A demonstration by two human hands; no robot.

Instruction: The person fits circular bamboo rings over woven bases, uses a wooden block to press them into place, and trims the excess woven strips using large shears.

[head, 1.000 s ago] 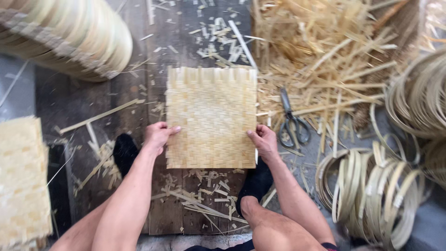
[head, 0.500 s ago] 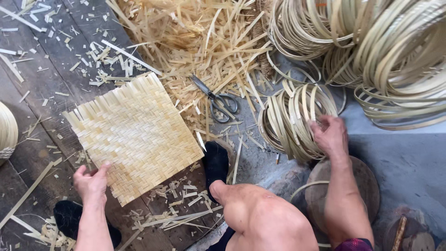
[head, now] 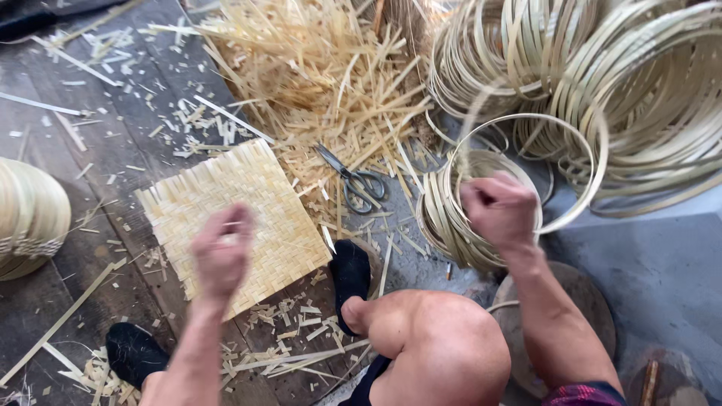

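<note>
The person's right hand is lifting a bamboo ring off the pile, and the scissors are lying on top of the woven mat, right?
Not quite. The scissors are not on the woven mat; they lie beside it on the floor, among the loose bamboo strips. The head view shows this. The rest holds: the right hand is gripping a bamboo ring above the pile of rings.

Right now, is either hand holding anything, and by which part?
The right hand is closed on a bamboo hoop, gripping its rim at the near side. The left hand hangs blurred over the woven mat; whether it holds anything cannot be told.
</note>
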